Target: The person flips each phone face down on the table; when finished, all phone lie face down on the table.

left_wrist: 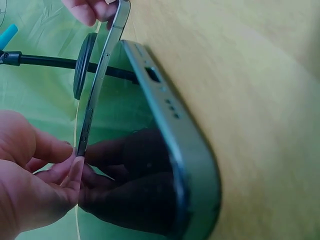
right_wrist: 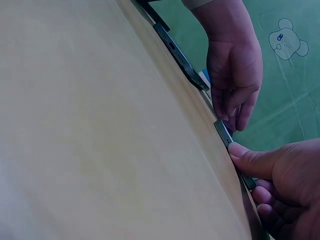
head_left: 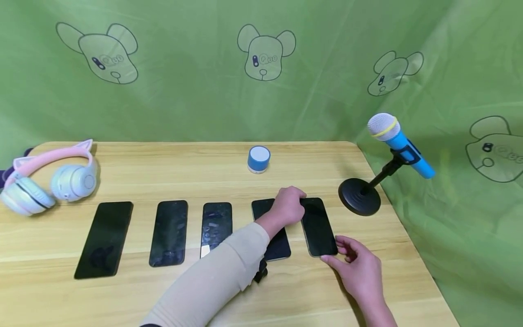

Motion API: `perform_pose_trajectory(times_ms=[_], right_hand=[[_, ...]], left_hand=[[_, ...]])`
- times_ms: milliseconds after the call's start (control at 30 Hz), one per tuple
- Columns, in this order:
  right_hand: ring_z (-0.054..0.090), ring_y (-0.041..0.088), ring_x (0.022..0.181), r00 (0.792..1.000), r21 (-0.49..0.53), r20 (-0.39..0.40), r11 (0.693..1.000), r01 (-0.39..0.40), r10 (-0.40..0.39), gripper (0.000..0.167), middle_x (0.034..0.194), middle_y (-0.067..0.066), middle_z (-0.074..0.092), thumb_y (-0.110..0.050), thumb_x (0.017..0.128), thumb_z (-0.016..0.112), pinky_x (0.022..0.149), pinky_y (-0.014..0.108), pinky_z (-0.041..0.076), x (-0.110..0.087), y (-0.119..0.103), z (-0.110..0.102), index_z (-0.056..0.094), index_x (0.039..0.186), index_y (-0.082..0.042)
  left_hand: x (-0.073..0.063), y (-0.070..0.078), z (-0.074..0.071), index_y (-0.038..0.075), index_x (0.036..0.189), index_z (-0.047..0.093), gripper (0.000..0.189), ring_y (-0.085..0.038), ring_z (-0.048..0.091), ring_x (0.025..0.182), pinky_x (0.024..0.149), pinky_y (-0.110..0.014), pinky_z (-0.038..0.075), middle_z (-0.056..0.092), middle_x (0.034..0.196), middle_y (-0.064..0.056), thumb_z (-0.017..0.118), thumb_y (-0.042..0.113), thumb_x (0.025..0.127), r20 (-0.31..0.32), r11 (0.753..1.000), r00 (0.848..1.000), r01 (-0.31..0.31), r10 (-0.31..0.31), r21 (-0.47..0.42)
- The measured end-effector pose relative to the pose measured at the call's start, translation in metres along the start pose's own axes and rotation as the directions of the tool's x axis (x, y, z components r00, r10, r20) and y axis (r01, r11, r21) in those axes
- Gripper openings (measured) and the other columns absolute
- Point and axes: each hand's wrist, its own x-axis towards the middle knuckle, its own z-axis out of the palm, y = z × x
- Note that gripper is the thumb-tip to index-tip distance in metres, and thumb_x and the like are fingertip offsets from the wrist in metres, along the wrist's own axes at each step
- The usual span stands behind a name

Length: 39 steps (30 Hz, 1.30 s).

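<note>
A black smartphone (head_left: 318, 227) lies at the right end of a row of several phones, between both hands. My left hand (head_left: 288, 206) reaches across the neighbouring phone (head_left: 279, 245) and pinches the far end of the rightmost one; in the left wrist view its thumb and fingers (left_wrist: 55, 185) meet at that phone's edge. At the near right corner, my right hand (head_left: 361, 270) holds the same phone, thumb on the bottom edge and fingers along the right side. The right wrist view shows the right thumb (right_wrist: 245, 152) against the phone's bottom edge (right_wrist: 223, 131).
Further left lie three more phones, one of them partly behind the left sleeve (head_left: 220, 277). Cat-ear headphones (head_left: 73, 179) rest at the far left. A small blue-and-white cylinder (head_left: 259, 160) stands at the back. At right, a blue microphone (head_left: 402, 145) sits on a black stand (head_left: 359, 197).
</note>
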Motion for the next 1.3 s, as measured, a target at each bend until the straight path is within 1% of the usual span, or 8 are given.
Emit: perform_pose_trajectory(times_ms=[267,433,567,767,967,1133,1200,1300], right_hand=[[0.069,0.018,0.084,0.999,0.009,-0.052,1.0,0.016,-0.015,0.051,0.097,0.006,0.074,-0.019,0.067,0.095,0.07,0.007,0.044,-0.003,0.001,0.003,0.074,0.112,-0.007],[0.068,0.019,0.086,0.999,0.027,-0.042,1.0,0.014,-0.013,0.053,0.101,0.007,0.073,-0.017,0.069,0.094,0.071,0.007,0.043,-0.003,0.0,0.002,0.072,0.115,-0.005],[0.066,0.021,0.091,1.0,0.028,0.003,1.0,-0.002,0.001,0.061,0.109,0.012,0.072,-0.016,0.07,0.094,0.072,0.009,0.044,-0.003,-0.003,-0.002,0.068,0.124,-0.003],[0.061,0.025,0.098,0.991,0.05,0.123,0.997,-0.054,0.047,0.071,0.118,0.016,0.066,-0.017,0.075,0.091,0.075,0.019,0.045,0.001,-0.007,-0.008,0.059,0.135,0.0],[0.056,0.025,0.098,0.974,0.051,0.22,0.996,-0.068,0.055,0.071,0.111,0.013,0.064,-0.016,0.077,0.089,0.08,0.031,0.045,0.005,-0.009,-0.011,0.055,0.138,-0.001],[0.056,0.025,0.094,0.965,0.06,0.26,0.997,-0.055,0.038,0.071,0.109,0.013,0.063,-0.014,0.079,0.088,0.08,0.033,0.047,0.007,-0.01,-0.013,0.053,0.139,0.0],[0.056,0.024,0.092,0.967,0.061,0.253,0.997,-0.045,0.028,0.072,0.109,0.013,0.062,-0.013,0.078,0.088,0.077,0.031,0.047,0.006,-0.01,-0.013,0.053,0.14,0.0],[0.056,0.023,0.089,0.972,0.077,0.235,0.997,-0.031,0.013,0.07,0.113,0.013,0.061,-0.01,0.078,0.087,0.074,0.028,0.046,0.005,-0.01,-0.013,0.054,0.139,-0.001]], left_hand=[[-0.004,0.003,-0.002,0.006,0.13,0.067,0.043,-0.013,0.053,0.122,0.098,-0.024,0.043,0.064,0.131,-0.002,0.058,-0.006,0.09,-0.018,0.998,1.0,-0.017,0.015,-0.066],[-0.005,0.005,-0.003,0.005,0.129,0.068,0.045,-0.016,0.056,0.11,0.082,-0.022,0.046,0.065,0.129,-0.003,0.058,-0.01,0.088,-0.034,0.993,0.999,-0.041,0.038,-0.11],[-0.004,0.006,-0.004,0.004,0.128,0.069,0.045,-0.019,0.057,0.1,0.062,-0.024,0.044,0.066,0.128,-0.004,0.057,-0.012,0.088,-0.038,0.99,0.998,-0.049,0.044,-0.136],[-0.005,0.007,-0.004,0.006,0.125,0.071,0.044,-0.017,0.054,0.077,0.052,-0.023,0.04,0.068,0.122,-0.004,0.055,-0.013,0.089,-0.054,0.984,0.998,-0.03,0.021,-0.173],[-0.005,0.007,-0.003,0.008,0.123,0.073,0.044,-0.013,0.043,0.051,0.044,-0.022,0.034,0.071,0.094,0.0,0.056,-0.013,0.088,-0.065,0.978,0.998,-0.025,0.011,-0.209],[-0.005,0.007,-0.003,0.008,0.124,0.072,0.046,-0.01,0.029,0.039,0.039,-0.021,0.026,0.043,0.053,0.004,0.054,-0.014,0.089,-0.038,0.965,0.999,0.009,-0.02,-0.261],[-0.005,0.006,-0.003,0.009,0.124,0.072,0.046,-0.01,0.025,0.037,0.038,-0.021,0.024,0.038,0.048,0.001,0.053,-0.015,0.089,-0.029,0.961,0.999,0.019,-0.028,-0.277],[-0.004,0.005,-0.003,0.009,0.122,0.073,0.046,-0.01,0.025,0.037,0.037,-0.021,0.024,0.059,0.063,0.0,0.053,-0.015,0.089,-0.031,0.957,0.999,0.025,-0.035,-0.288]])
